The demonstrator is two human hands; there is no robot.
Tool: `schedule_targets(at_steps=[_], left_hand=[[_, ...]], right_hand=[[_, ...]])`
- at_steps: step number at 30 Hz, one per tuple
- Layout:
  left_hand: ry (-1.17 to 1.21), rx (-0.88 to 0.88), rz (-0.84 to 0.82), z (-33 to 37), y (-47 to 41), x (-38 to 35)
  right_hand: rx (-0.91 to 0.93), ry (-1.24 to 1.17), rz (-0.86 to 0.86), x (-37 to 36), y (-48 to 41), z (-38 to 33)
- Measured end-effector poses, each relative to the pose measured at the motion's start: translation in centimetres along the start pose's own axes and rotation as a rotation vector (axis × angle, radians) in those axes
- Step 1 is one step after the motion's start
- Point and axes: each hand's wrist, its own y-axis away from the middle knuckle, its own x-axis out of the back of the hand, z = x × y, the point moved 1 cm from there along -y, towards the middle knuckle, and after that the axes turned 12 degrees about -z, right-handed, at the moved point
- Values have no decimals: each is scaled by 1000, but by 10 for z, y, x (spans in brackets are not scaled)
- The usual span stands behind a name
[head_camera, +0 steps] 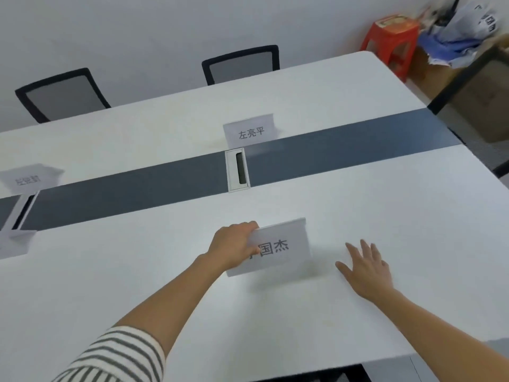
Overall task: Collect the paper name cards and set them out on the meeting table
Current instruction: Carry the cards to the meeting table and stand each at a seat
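**Name card gripped at near side of meeting bench**

Seen from above the white bench (358,205): left hand (234,248) clamped on the left edge of a folded paper name card (281,248), fingers (249,225) curled over its top, thumb on its printed face. Right hand (367,267) spread flat, fingers wide, holding nothing, just right of the card. Farther off, a second card (250,131) stood beyond the dark centre strip (344,153); a third card (27,178), blurred, at far left. Two chairs (64,92) behind.
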Motion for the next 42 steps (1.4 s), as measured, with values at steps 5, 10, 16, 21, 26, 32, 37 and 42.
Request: schedule_targets(at_steps=[5,10,16,21,26,32,37,42], left_hand=[[-138,0,68,-16,-87,7],[-254,1,101,-31,-149,10],[-215,19,117,-43,-185,17],[-290,93,305,-37,-189,6],[-325,101,294,-23,-188,-12],[-322,116,298,-27,-200,3],[-323,106,276,-30,-201,6],[-352,94,269,-30,-194,-5]], right_hand=[[-74,86,74,-38,-29,-3],[-92,108,207,-58,-38,4],[-106,130,211,-60,-41,6],[-104,144,216,-61,-41,6],[-101,135,227,-60,-41,5],[-94,123,221,-59,-40,5],[-95,107,213,-58,-41,6],[-94,113,229,-61,-43,8]])
